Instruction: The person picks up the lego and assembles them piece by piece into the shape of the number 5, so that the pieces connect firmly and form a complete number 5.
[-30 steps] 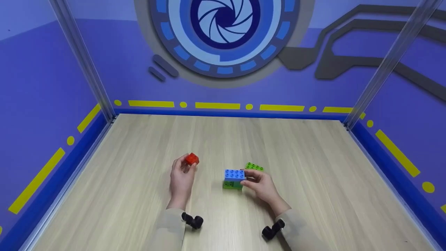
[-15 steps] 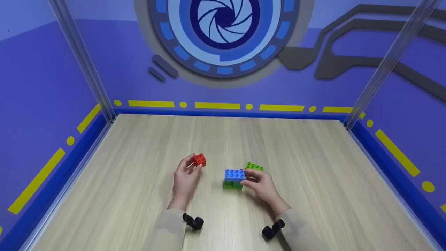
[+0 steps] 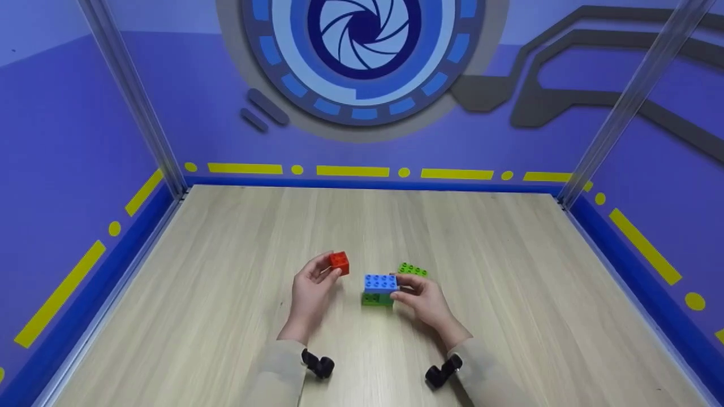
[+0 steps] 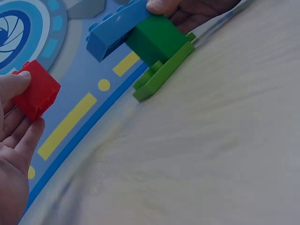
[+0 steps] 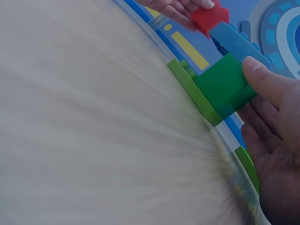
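My left hand (image 3: 311,291) pinches a red toy building brick (image 3: 340,263) between thumb and fingers, held above the table left of a stack. That stack has a blue brick (image 3: 380,282) on top, a dark green brick (image 4: 157,40) in the middle and a flat light green plate brick (image 4: 164,72) at the bottom, resting on the table. The blue brick juts out past the dark green one. With thumb and fingers, my right hand (image 3: 427,305) grips the stack's right side at the blue brick. The red brick stays apart from the stack in the left wrist view.
Behind my right hand lies another light green plate brick (image 3: 413,269), partly hidden by the fingers. The wooden table (image 3: 226,237) is bounded at the back and sides by blue printed walls (image 3: 186,102). Both wrists carry a black camera mount (image 3: 319,364).
My left hand has moved to the right with the red brick, closer to the stack, and the brick has turned slightly. The right hand and the stack have stayed in place.
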Available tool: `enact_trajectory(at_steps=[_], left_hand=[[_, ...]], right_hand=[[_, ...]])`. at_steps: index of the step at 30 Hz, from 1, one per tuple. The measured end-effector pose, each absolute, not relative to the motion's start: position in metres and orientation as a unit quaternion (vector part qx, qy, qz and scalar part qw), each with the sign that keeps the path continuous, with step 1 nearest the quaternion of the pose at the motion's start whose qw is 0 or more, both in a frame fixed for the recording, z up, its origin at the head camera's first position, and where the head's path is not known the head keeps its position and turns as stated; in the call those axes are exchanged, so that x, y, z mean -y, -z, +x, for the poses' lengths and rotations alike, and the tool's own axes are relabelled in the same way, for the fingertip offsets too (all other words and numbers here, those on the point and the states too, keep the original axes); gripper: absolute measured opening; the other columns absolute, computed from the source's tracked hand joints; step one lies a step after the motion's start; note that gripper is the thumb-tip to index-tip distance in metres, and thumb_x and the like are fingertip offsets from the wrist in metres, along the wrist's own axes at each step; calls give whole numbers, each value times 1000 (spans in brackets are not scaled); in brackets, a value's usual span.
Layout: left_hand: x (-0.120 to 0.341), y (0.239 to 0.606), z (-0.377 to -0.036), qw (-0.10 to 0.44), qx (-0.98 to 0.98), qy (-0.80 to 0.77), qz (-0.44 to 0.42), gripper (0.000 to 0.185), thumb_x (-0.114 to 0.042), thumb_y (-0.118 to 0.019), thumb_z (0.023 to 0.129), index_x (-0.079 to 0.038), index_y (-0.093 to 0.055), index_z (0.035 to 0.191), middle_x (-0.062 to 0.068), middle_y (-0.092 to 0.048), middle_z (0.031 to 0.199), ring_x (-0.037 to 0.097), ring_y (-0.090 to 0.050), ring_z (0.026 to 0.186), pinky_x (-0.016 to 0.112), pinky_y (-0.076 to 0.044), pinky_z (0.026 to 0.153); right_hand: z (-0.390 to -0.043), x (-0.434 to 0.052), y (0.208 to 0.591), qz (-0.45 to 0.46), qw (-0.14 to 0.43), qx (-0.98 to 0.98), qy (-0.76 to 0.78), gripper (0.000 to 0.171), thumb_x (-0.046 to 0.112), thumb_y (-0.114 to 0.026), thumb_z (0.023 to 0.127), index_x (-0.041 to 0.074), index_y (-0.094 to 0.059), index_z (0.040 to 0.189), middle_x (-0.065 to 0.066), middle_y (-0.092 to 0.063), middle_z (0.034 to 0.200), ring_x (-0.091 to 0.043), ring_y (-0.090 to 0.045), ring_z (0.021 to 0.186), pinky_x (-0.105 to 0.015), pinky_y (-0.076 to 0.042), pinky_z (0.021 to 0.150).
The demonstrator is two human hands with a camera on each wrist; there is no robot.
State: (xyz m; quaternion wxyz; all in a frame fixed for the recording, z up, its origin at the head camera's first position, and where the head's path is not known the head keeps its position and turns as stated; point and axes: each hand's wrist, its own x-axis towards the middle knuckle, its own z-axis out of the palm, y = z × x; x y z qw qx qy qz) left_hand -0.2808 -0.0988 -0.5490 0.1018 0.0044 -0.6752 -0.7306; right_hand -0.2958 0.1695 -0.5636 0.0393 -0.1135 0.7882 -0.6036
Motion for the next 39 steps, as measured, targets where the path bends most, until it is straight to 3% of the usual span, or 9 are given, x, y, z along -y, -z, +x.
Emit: enact_trajectory(at_steps=[11,17,25,39], left_hand=[[83,541,-279,93,678,728,-41,48,-7,-77,92,1,-62,137,22,-68,134,31,-67,125,24,-56,102],[79,540,-276,86,682,724,-50,49,-10,-77,92,-1,-63,138,20,-68,135,31,-67,125,24,-56,101],[70,536,-273,69,676,730,-71,48,-10,-75,93,-1,-62,138,22,-67,136,32,-66,126,21,-55,102],[62,541,-272,58,699,707,-90,50,-12,-74,94,-1,-60,141,18,-66,139,31,-65,128,25,-54,105]], right_hand=[[-295,-168,562,-114,38,-781,613,42,10,-80,89,2,-70,129,-19,-71,127,-29,-69,118,-22,-57,97],[-294,-167,563,-119,30,-786,605,42,9,-79,89,0,-69,129,-19,-71,127,-29,-68,118,-24,-58,96],[-295,-169,562,-133,36,-776,615,45,9,-80,88,-3,-68,130,-23,-71,125,-29,-69,115,-15,-56,91],[-294,-169,560,-130,34,-774,619,43,8,-80,89,-2,-69,129,-22,-72,124,-30,-69,114,-15,-56,90]])
